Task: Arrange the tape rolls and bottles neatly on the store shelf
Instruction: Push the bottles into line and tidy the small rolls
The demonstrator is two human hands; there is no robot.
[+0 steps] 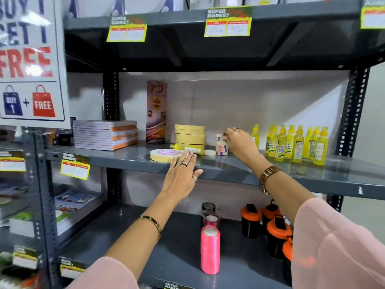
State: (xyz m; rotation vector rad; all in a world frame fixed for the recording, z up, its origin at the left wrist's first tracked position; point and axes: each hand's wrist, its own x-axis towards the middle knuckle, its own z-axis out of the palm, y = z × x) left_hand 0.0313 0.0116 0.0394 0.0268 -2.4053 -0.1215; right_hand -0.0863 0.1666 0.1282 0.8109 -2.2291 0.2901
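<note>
Looks like the flat left hand point(181, 174), holding nothing, sits right at the loose tape roll's point(165, 155) 5 o'clock edge, while the right hand point(239, 143) pinches the small stacked rolls point(221, 144) at 3 o'clock.

Evenly bright indoor light from above. Deep shadow beneath the upper shelf point(208, 51) at frame top. Glare washing out the poster point(31, 59) at upper left. Soft sheen along the middle shelf point(291, 174) surface. Diagonal shadow across the back wall point(270, 105). Strong wide-angle bowing at the edges. Left edge and lower corners blurred; centre reasonably sharp.
</note>
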